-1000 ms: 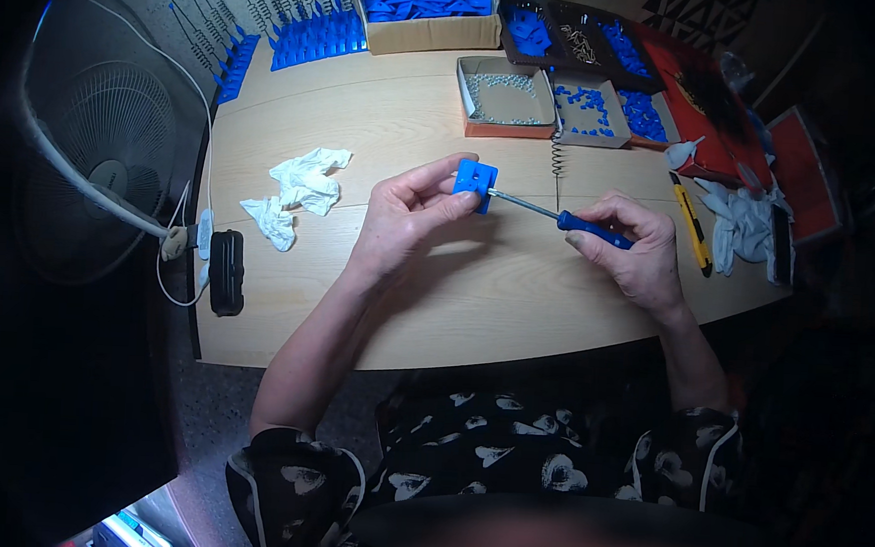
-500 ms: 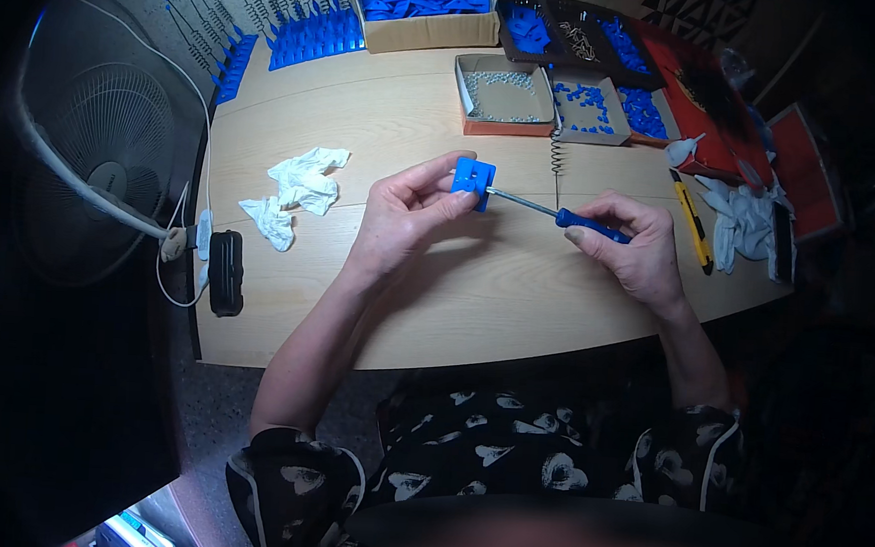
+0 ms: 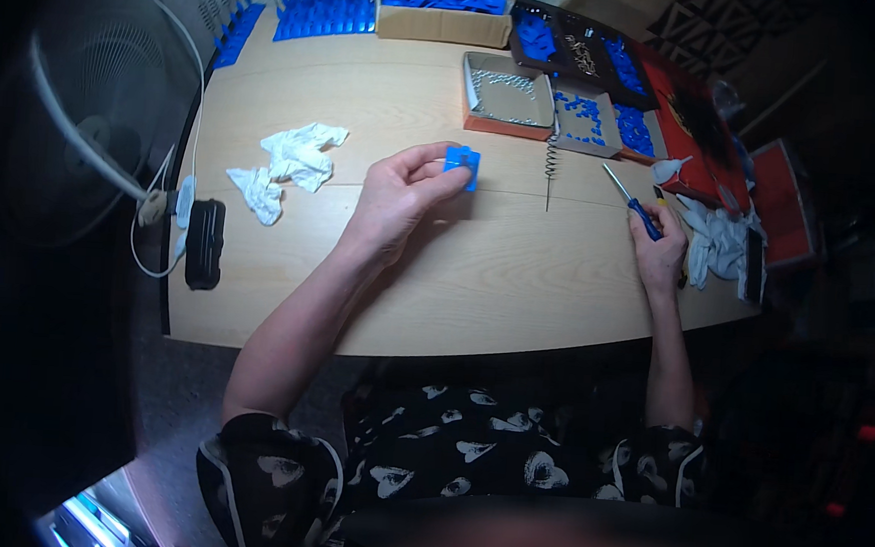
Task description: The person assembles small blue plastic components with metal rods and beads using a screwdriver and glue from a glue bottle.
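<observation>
Between thumb and fingers, my left hand (image 3: 399, 191) pinches a small blue plastic block (image 3: 461, 162) above the middle of the table. My right hand (image 3: 661, 252) is closed round the blue handle of a screwdriver (image 3: 630, 202), over at the right side. Its metal shaft points up and to the left, away from the block. Partly hidden behind that hand is a yellow utility knife (image 3: 661, 196). A dark coil spring with a straight thin end (image 3: 551, 160) lies between my hands, nearer the small boxes.
Small boxes of metal nuts (image 3: 507, 120) and blue parts (image 3: 598, 140) stand at the back right. Behind them are a dark divided tray (image 3: 555, 65) and a carton (image 3: 443, 25). White gloves (image 3: 717, 245) lie right, crumpled white cloths (image 3: 302, 155) left, near a black case (image 3: 205, 244) and fan (image 3: 96, 122).
My right hand has carried the screwdriver away from the blue block, rightward to beside the utility knife. My left hand still holds the block. The whole view has shifted slightly.
</observation>
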Motion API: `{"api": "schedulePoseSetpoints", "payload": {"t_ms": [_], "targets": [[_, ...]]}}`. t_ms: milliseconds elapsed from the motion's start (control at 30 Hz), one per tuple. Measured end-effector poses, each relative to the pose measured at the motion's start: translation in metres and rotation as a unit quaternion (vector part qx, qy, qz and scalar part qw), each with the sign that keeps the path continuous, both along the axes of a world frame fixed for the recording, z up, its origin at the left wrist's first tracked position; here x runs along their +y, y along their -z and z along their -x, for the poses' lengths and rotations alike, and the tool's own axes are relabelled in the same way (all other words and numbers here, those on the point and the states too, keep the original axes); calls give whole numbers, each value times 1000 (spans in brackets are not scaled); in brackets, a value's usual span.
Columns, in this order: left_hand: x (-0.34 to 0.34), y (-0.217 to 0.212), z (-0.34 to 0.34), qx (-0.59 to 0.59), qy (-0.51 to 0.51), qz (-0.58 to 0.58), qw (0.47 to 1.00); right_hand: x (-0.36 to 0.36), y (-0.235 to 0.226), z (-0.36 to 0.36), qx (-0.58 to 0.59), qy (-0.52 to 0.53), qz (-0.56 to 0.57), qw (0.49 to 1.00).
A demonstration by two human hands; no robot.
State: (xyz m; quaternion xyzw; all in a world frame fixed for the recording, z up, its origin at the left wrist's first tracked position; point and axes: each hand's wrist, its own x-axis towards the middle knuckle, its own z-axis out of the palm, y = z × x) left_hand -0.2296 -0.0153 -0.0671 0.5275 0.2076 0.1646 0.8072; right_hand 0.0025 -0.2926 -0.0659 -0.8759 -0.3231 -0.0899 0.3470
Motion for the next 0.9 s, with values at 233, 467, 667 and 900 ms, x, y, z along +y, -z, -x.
{"api": "schedulePoseSetpoints", "payload": {"t_ms": [233, 467, 667, 900], "targets": [[-8, 7, 0, 2, 14, -1, 1000, 36, -10, 27, -226, -26, 118, 967], [-13, 9, 1, -16, 24, -2, 1000, 117, -45, 92, -58, -310, -11, 949], [-10, 14, -2, -28, 28, -41, 998, 136, -44, 91, -34, -331, -26, 943], [-7, 15, -1, -57, -5, -70, 996, 147, -40, 88, 43, -316, -54, 946]]}}
